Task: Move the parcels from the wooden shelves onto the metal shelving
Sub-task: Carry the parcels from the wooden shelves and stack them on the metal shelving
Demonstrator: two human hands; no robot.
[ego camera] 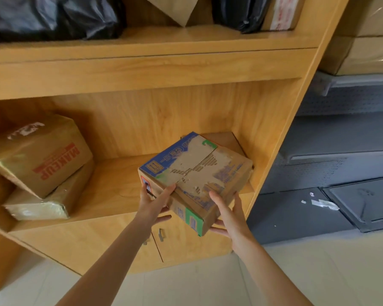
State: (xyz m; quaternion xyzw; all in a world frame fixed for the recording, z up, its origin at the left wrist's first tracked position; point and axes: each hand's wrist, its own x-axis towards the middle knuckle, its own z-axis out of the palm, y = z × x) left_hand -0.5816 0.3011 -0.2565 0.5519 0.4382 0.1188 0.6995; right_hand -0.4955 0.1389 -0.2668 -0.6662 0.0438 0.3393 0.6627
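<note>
A worn cardboard box with blue and green print [199,171] is tilted at the right end of the lower wooden shelf [111,191], partly past the front edge. My left hand [154,203] grips its near left corner, thumb on top and fingers underneath. My right hand [229,214] grips the near right corner the same way. Another brown box [224,141] lies behind it on the shelf. The grey metal shelving [341,155] stands to the right of the wooden unit.
Two taped cartons, the upper one printed MAKEUP [42,155], sit stacked at the shelf's left. Black bags [53,16] and more parcels fill the upper wooden shelf. Wrapped boxes [367,51] rest on the top metal shelf. Cabinet doors with handles [160,235] are below.
</note>
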